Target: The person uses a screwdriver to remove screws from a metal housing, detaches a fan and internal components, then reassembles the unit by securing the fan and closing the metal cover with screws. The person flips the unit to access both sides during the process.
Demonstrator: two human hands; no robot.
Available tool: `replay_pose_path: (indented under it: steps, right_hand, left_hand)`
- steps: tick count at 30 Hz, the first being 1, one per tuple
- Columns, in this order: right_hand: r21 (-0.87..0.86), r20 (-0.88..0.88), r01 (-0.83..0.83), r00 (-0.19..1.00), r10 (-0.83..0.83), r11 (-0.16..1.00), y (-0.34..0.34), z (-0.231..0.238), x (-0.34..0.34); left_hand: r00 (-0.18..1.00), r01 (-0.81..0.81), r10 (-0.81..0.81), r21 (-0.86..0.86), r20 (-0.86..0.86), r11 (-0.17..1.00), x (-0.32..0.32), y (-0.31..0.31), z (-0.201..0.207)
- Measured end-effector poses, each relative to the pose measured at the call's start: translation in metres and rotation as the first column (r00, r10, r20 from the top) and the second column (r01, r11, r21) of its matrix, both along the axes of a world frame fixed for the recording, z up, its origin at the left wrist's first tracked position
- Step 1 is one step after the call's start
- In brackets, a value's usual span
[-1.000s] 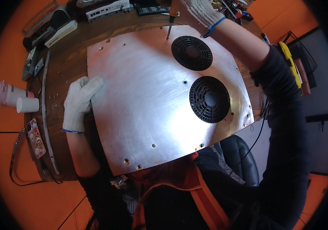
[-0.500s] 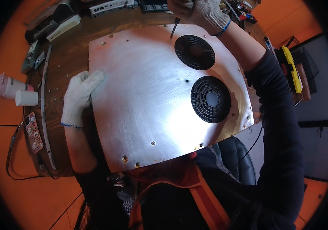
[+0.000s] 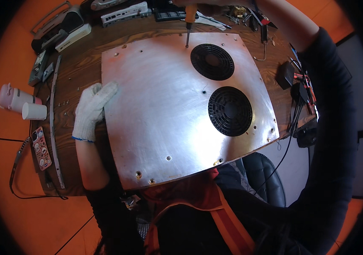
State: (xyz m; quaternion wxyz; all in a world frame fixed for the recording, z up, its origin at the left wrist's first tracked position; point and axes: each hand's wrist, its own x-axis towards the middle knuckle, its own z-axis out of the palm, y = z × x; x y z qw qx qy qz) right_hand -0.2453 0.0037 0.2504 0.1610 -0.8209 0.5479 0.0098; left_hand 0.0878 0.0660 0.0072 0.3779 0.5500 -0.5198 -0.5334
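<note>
A brushed metal panel (image 3: 160, 114) with two round black fan grilles (image 3: 212, 62) and several screw holes lies in front of me, tilted slightly. My left hand (image 3: 90, 106), in a white knit glove with a blue cuff, grips the panel's left edge, one digit laid over its top surface. At the top edge of the view my right hand (image 3: 217, 2) is mostly cut off, around the orange handle of a screwdriver (image 3: 191, 15). That tool stands nearly upright, its tip on a screw spot near the panel's far edge, left of the upper grille.
Small loose screws (image 3: 64, 103) lie on the wooden table (image 3: 77, 66) left of the panel, beside a long metal strip (image 3: 54, 127). Further left are a white cup (image 3: 34, 111), a pink-white container (image 3: 14, 100) and a stickered phone (image 3: 41, 148). Black cables (image 3: 297, 106) hang at right.
My right hand has moved up, mostly out of view, baring the orange screwdriver handle. The screwdriver stands more upright, its tip near the same place. My left hand keeps its hold.
</note>
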Motion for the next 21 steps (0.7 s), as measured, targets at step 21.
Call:
replay_pose_path:
  steps: [21]
  right_hand:
    - [0.064,0.965,0.392,0.211,-0.157,0.918,-0.036,-0.085,0.001]
  left_hand:
    - [0.975,-0.065,0.05,0.061,0.218,0.996,-0.015,0.013,0.023]
